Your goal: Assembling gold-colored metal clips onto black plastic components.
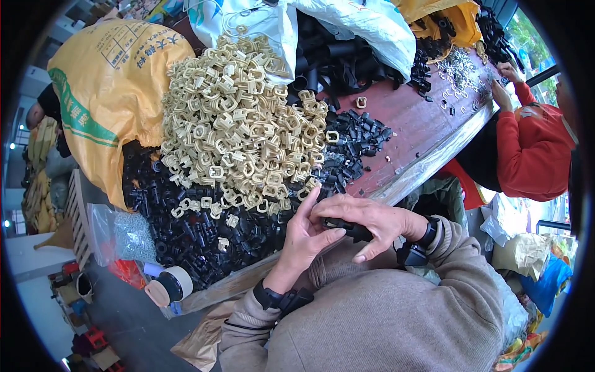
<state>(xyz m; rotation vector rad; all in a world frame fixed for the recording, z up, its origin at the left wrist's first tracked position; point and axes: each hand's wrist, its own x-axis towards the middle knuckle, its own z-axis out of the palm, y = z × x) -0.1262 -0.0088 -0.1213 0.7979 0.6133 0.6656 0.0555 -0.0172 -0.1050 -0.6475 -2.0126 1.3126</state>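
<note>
Close to my body at the table's near edge, both my hands are closed round a dark black plastic part. My left hand presses its thumb along the part's near side, with the index finger pointing up. From the right, my right hand wraps its fingers over the top, and its thumb hangs lower. Fingers hide much of the part, so its exact kind cannot be made out. Just beyond the hands lies a big heap of cream plastic clips, with small black plastic pieces spread beneath and in front of it.
A yellow woven sack leans at the left, and a white sack of black tubes lies at the back. Along the wooden edge stands a round tape roll. A person in a red top handles small parts at the far right.
</note>
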